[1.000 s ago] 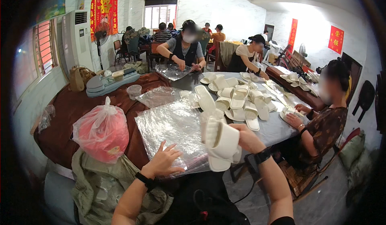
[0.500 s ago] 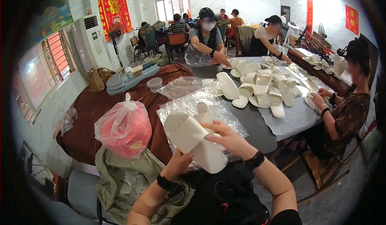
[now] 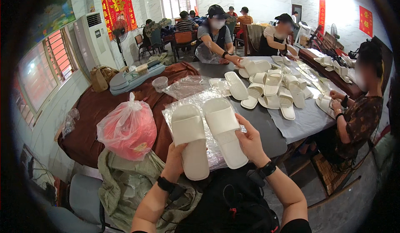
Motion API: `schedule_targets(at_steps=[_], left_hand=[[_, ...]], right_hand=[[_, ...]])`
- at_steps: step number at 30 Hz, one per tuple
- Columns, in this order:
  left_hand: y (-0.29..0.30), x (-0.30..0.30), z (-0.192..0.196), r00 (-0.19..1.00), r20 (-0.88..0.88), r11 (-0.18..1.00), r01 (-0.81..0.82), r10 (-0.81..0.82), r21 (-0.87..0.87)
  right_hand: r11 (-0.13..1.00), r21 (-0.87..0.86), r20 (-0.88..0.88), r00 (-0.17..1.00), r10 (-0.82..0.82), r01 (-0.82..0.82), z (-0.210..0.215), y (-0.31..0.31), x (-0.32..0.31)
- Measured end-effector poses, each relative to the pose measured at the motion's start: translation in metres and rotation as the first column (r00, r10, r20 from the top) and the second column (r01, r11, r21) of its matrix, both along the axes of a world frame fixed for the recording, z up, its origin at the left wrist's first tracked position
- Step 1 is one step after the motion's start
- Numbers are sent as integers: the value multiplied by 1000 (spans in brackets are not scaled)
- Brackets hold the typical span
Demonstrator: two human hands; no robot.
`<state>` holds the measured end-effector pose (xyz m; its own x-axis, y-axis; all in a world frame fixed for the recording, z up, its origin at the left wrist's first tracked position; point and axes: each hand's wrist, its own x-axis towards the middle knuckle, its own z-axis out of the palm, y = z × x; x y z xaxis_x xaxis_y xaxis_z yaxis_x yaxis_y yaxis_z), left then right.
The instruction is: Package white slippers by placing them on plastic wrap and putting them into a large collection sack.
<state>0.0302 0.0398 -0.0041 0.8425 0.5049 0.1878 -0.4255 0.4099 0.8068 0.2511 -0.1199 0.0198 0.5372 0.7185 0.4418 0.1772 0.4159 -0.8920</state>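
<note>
Two cream slippers are held up side by side in front of me, soles down and toes pointing away. My left hand (image 3: pixel 176 162) grips the left slipper (image 3: pixel 189 139) by its outer edge, thumb on top. Around the right slipper (image 3: pixel 227 135) my right hand (image 3: pixel 250 141) is closed at the outer side, by the strap. Beneath the pair, clear plastic bags (image 3: pixel 175 106) lie spread over the dark table (image 3: pixel 266 135). Farther right on the table is a loose heap of matching slippers (image 3: pixel 273 83).
A knotted bag with pink contents (image 3: pixel 127 129) sits on brown cloth (image 3: pixel 83 137) at left, beside a clear tub (image 3: pixel 160 83). Green sacking (image 3: pixel 112 187) and a grey chair (image 3: pixel 85 199) are below. Co-workers handle slippers across the table and at right (image 3: pixel 352 120).
The two slippers were crossed, one over the other; now they are apart and parallel. My right hand has moved to the right slipper's outer side. A co-worker opposite has reached into the heap.
</note>
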Motion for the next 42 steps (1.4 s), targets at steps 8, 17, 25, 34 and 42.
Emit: schedule_targets(at_steps=[8, 17, 25, 34, 42], left_hand=[[-5, 60, -18, 946, -209, 963, -263, 248, -50], [8, 21, -24, 710, -387, 436, 125, 588, 891], [8, 13, -53, 859, -14, -130, 93, 511, 987], [5, 9, -26, 903, -73, -140, 145, 422, 979], [2, 27, -36, 875, -70, -140, 154, 479, 978]], right_hand=[[965, -136, 176, 964, -201, 226, -29, 25, 36], [794, -391, 708, 703, -64, 465, -74, 36, 47], [740, -547, 670, 735, 106, 391, -83, 83, 19], [944, -99, 317, 909, -269, 314, -12, -18, 42], [968, -135, -24, 976, -218, 213, 1, -111, 28]])
